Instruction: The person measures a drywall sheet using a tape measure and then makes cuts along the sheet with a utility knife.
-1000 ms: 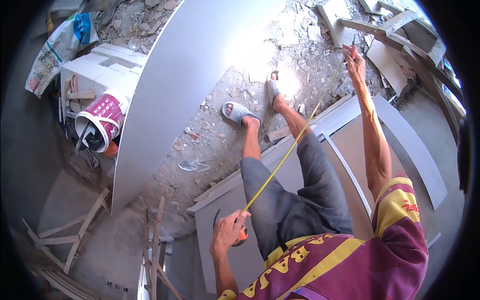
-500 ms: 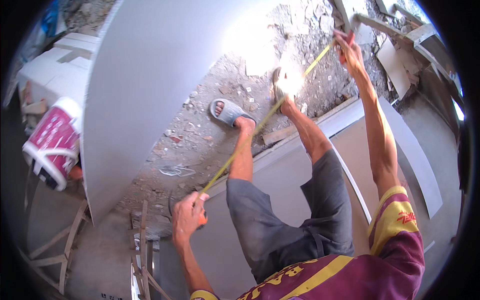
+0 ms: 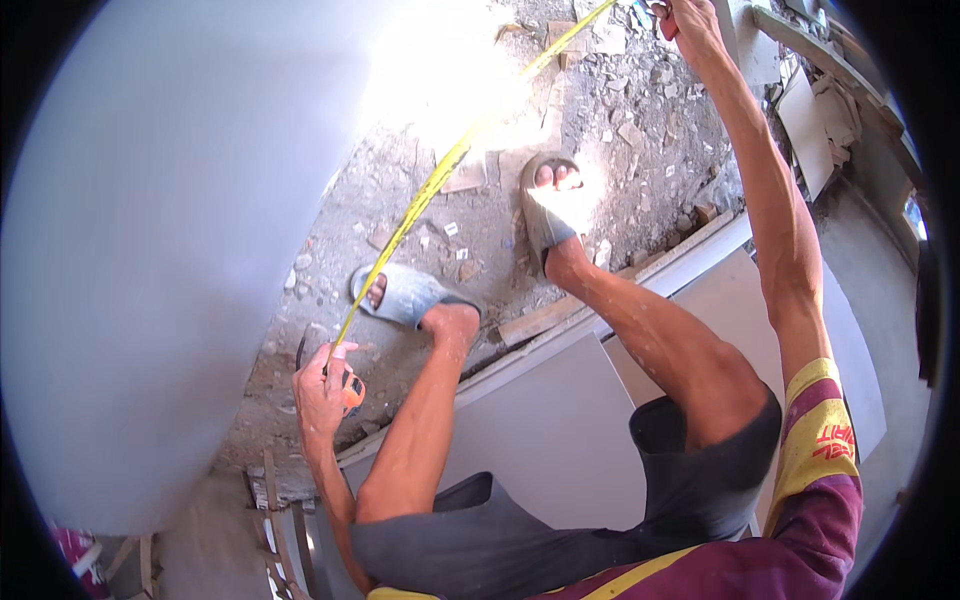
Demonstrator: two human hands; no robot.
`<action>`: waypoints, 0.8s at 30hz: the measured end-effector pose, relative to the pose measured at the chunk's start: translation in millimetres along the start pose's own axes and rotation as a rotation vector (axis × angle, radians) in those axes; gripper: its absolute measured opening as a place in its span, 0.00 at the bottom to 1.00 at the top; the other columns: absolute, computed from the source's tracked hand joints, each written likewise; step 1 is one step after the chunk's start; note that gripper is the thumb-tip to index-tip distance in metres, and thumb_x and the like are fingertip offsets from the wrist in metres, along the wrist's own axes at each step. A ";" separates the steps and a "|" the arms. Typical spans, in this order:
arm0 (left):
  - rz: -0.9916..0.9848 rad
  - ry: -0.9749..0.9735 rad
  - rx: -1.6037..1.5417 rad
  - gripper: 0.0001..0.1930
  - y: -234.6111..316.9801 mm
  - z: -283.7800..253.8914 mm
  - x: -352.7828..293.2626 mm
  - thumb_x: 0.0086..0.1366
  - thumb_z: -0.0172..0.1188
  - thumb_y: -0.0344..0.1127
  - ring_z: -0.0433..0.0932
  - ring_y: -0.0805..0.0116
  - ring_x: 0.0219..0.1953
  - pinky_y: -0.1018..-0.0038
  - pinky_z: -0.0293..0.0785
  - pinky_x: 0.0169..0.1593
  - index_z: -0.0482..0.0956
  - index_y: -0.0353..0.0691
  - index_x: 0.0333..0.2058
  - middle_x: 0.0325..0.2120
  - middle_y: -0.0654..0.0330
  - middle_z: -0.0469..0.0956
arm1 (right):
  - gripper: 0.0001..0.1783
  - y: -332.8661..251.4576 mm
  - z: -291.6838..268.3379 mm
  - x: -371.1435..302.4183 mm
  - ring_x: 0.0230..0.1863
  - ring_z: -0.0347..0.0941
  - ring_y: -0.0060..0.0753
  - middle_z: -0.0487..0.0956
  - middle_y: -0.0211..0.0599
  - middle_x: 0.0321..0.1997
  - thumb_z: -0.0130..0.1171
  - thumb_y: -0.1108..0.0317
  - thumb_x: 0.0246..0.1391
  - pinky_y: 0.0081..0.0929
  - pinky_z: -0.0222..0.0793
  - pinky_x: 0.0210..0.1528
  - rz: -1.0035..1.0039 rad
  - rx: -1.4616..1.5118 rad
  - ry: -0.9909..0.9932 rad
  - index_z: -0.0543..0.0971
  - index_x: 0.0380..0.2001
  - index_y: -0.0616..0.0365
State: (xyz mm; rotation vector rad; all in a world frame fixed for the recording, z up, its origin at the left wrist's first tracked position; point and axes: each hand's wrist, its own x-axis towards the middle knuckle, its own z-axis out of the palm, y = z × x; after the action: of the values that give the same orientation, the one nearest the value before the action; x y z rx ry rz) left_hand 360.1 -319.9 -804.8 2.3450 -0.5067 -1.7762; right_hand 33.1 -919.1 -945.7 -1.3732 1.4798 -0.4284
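My left hand (image 3: pixel 318 400) is closed around a tape measure (image 3: pixel 353 390) with an orange and black case, low beside my left foot. Its yellow blade (image 3: pixel 435 180) runs out long, slanting up and right over the floor, and leaves the picture at the top edge. Stretched far forward at the top right, my right hand (image 3: pixel 692 28) has its fingers curled on a small red object (image 3: pixel 669 24) whose kind I cannot make out. Whether that hand also grips the blade's end is hidden. A large pale grey board (image 3: pixel 180 230) stands on the left, close by the blade.
Rubble and broken pieces cover the ground (image 3: pixel 610 130) around my sandalled feet. Flat grey boards (image 3: pixel 540 430) lie beneath my legs, edged by a wooden strip (image 3: pixel 545 312). Timber pieces (image 3: pixel 820 45) lean at the top right. A maroon and white bag (image 3: pixel 80 560) shows at the lower left.
The view has shifted, and the grey board fills more of the left side. My right hand appears higher, near the top edge; my left hand with the tape measure appears lower and farther left.
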 end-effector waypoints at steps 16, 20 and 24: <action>0.123 -0.059 0.052 0.20 17.3 21.8 112.0 0.83 0.51 0.46 0.79 0.69 0.24 0.65 0.75 0.32 0.89 0.38 0.47 0.22 0.58 0.80 | 0.24 54.7 -7.0 130.9 0.38 0.72 0.07 0.84 0.20 0.50 0.63 0.55 0.75 0.13 0.69 0.39 -0.147 0.044 -0.306 0.82 0.65 0.60; 0.172 -0.006 0.032 0.20 6.7 27.6 131.6 0.82 0.52 0.48 0.81 0.67 0.27 0.64 0.76 0.36 0.89 0.41 0.48 0.24 0.56 0.83 | 0.19 62.4 5.1 151.8 0.35 0.77 0.11 0.85 0.18 0.46 0.66 0.59 0.73 0.14 0.72 0.36 -0.142 0.138 -0.350 0.85 0.61 0.53; 0.205 0.038 0.142 0.21 4.5 29.9 154.5 0.81 0.52 0.50 0.82 0.64 0.28 0.63 0.77 0.37 0.89 0.44 0.48 0.25 0.55 0.84 | 0.20 77.7 -5.3 155.1 0.34 0.76 0.13 0.85 0.25 0.46 0.67 0.58 0.72 0.16 0.70 0.32 -0.103 0.230 -0.224 0.85 0.61 0.53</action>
State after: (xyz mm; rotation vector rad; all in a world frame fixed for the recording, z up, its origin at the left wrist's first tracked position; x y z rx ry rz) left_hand 367.6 -377.1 -951.2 2.3136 -0.8595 -1.6507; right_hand 16.1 -1036.4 -1072.5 -1.2717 1.1444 -0.4784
